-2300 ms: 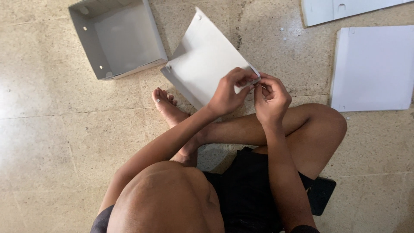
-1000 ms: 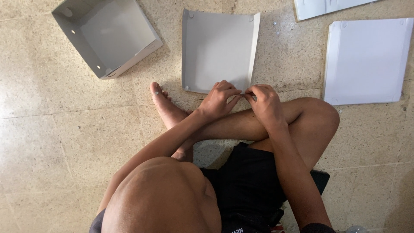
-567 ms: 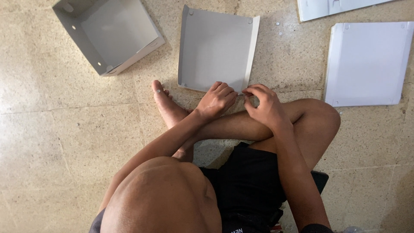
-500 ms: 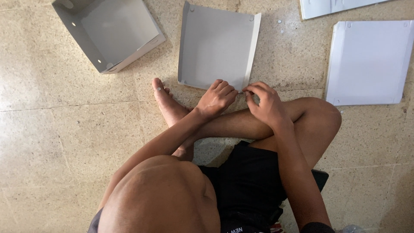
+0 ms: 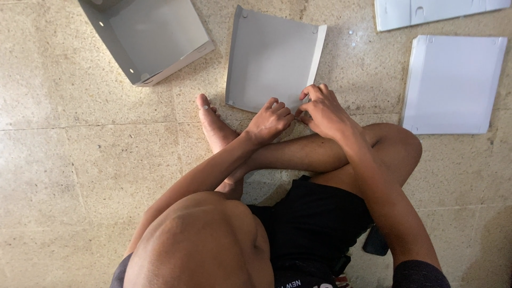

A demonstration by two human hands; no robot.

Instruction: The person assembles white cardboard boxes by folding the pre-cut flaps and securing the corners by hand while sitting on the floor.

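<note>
Speckled beige stone floor, grey folded panel lying flat, both hands' grip curled at its near edge, hold unclear

Speckled stone floor, grey folded box, grey sheet, white sheets

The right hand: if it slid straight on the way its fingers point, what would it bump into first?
The right hand points up the picture, fingertips already at the near edge of the flat grey sheet-metal panel with upturned sides. It would probably just slide onto that panel.
</note>
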